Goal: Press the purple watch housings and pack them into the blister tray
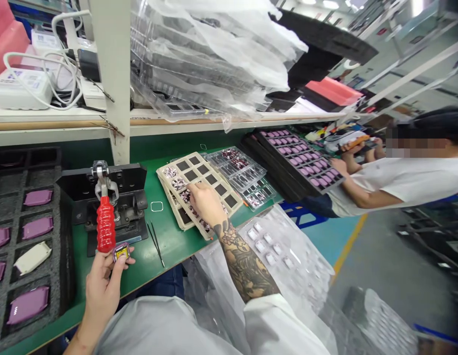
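Observation:
My left hand [103, 288] grips a small purple casing [125, 248] with a yellow piece inside, thumb across its front. It is just below the red handle [105, 224] of a clamp fixture. My right hand [206, 201] reaches into a beige compartment tray [177, 163]. Its fingers are bent together at a compartment of small parts; whatever is between the fingertips is hidden. Small shiny parts [179, 183] fill some compartments, while others show dark squares. Black tweezers [155, 244] and a thin white rectangular frame [157, 206] lie on the green mat between the hands.
At left, a dark foam tray [62, 256] holds purple casings and one cream one. Clear plastic trays [247, 170] sit beyond the beige tray. A black tray [304, 158] of purple pieces stands near a co-worker [406, 182]. A shelf [214, 124] overhangs the back.

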Motion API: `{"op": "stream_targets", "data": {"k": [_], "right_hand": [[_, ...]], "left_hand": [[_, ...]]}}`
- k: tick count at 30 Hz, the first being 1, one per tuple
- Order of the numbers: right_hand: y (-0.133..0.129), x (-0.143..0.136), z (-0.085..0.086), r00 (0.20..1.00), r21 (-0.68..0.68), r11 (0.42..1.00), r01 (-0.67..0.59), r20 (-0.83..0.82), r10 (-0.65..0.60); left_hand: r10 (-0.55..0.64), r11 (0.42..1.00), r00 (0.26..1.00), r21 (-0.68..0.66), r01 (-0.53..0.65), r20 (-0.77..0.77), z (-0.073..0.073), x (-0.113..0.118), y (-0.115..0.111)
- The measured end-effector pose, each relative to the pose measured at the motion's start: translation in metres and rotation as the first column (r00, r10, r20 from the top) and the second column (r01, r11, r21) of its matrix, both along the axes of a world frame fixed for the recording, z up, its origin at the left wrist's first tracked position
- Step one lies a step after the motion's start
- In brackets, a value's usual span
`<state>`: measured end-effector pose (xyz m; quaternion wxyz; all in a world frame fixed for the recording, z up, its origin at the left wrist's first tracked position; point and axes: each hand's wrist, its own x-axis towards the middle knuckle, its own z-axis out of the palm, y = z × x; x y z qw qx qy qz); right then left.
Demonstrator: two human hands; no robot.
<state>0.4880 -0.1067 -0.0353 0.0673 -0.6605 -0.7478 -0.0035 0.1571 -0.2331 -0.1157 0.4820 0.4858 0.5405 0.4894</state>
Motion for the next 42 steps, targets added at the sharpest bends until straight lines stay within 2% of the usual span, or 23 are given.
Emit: {"op": "stream_targets", "data": {"k": [1, 3, 4, 6, 8, 12, 15, 17, 20, 25, 32, 35, 39, 42], "right_hand": [[-0.005, 0.0, 0.0, 0.998, 0.047, 0.999, 0.011, -0.057, -0.008], [-0.017, -0.002, 0.001, 0.961, 0.192, 0.981, 0.029, -0.277, 0.026], [-0.025, -0.006, 0.0, 0.908, 0.265, 0.963, 0.042, -0.413, 0.074], [-0.043, -0.02, -0.002, 0.752, 0.347, 0.936, 0.059, -0.632, 0.187], [-0.06, -0.042, -0.007, 0.638, 0.341, 0.94, 0.016, -0.727, 0.253], [-0.087, -0.098, -0.023, 0.509, 0.306, 0.945, -0.111, -0.8, 0.319], [-0.096, -0.132, -0.035, 0.368, 0.235, 0.963, -0.135, -0.89, 0.269], [-0.095, -0.146, -0.038, 0.316, 0.19, 0.971, -0.144, -0.921, 0.227], [-0.088, -0.154, -0.034, 0.339, 0.187, 0.961, -0.206, -0.907, 0.249], [-0.086, -0.153, -0.026, 0.389, 0.147, 0.934, -0.327, -0.879, 0.274], [-0.103, -0.159, -0.036, 0.321, 0.177, 0.969, -0.171, -0.92, 0.224], [-0.105, -0.161, -0.034, 0.357, 0.194, 0.961, -0.198, -0.899, 0.255], [-0.108, -0.16, -0.032, 0.408, 0.177, 0.95, -0.259, -0.871, 0.273], [-0.116, -0.155, -0.036, 0.445, 0.216, 0.908, -0.36, -0.815, 0.371]], "left_hand": [[0.012, 1.0, 1.0, 0.009, -0.012, -0.008, -0.001, -0.001, 0.0], [0.023, 0.999, 0.998, 0.027, -0.021, -0.057, -0.003, -0.004, 0.001], [0.019, 0.999, 0.995, 0.038, -0.016, -0.096, -0.004, -0.005, 0.002], [-0.018, 0.998, 0.984, 0.054, 0.028, -0.178, -0.004, -0.007, 0.003], [-0.085, 0.993, 0.969, 0.06, 0.102, -0.234, 0.0, -0.008, 0.005], [-0.209, 0.971, 0.949, 0.069, 0.231, -0.238, 0.016, -0.008, 0.009], [-0.221, 0.963, 0.947, 0.102, 0.25, -0.235, 0.025, -0.008, 0.007], [-0.2, 0.963, 0.95, 0.133, 0.236, -0.239, 0.027, -0.009, 0.003], [-0.167, 0.962, 0.95, 0.167, 0.216, -0.265, 0.025, -0.013, -0.001], [-0.153, 0.953, 0.922, 0.195, 0.233, -0.355, 0.025, -0.024, -0.002], [-0.171, 0.948, 0.911, 0.19, 0.256, -0.376, 0.029, -0.032, -0.003], [-0.19, 0.944, 0.909, 0.184, 0.272, -0.37, 0.029, -0.031, -0.007], [-0.212, 0.956, 0.919, 0.127, 0.266, -0.332, 0.027, -0.028, -0.013], [-0.264, 0.964, 0.955, -0.01, 0.265, -0.135, 0.023, -0.025, -0.017]]}}
